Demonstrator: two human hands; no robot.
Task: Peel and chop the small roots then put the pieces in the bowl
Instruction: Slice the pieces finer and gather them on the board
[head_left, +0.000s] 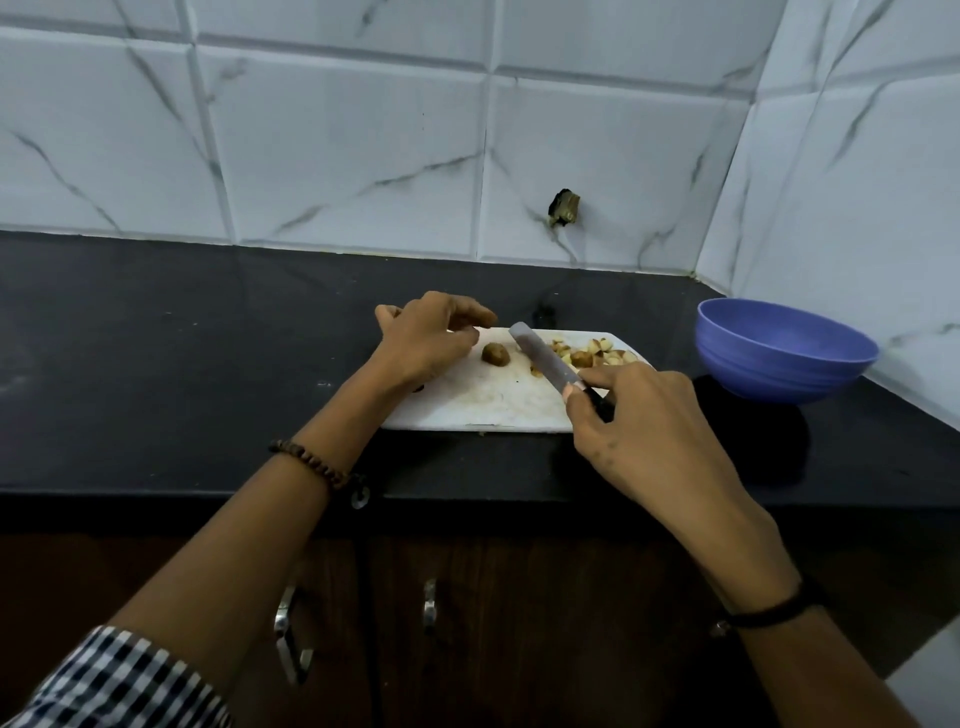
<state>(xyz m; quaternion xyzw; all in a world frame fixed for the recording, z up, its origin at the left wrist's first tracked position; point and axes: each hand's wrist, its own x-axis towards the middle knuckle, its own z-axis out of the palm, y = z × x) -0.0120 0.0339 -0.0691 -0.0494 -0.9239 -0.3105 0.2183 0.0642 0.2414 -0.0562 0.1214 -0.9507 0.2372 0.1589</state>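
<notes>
A white cutting board (483, 400) lies on the black counter. One small brown root (495, 354) sits whole near the board's far left part. A heap of chopped pieces (597, 353) lies at the far right corner. My left hand (428, 338) hovers just left of the root with fingers curled apart, holding nothing. My right hand (631, 415) grips the handle of a knife (543, 358), whose blade points away to the left, between the root and the pieces. A blue bowl (779, 353) stands to the right of the board; its inside is mostly hidden.
The black counter (182, 374) runs left of the board and ends at a front edge above dark cabinet doors with metal handles (291, 639). White tiled walls meet in a corner behind the bowl. A dark hole (563, 208) marks the back wall.
</notes>
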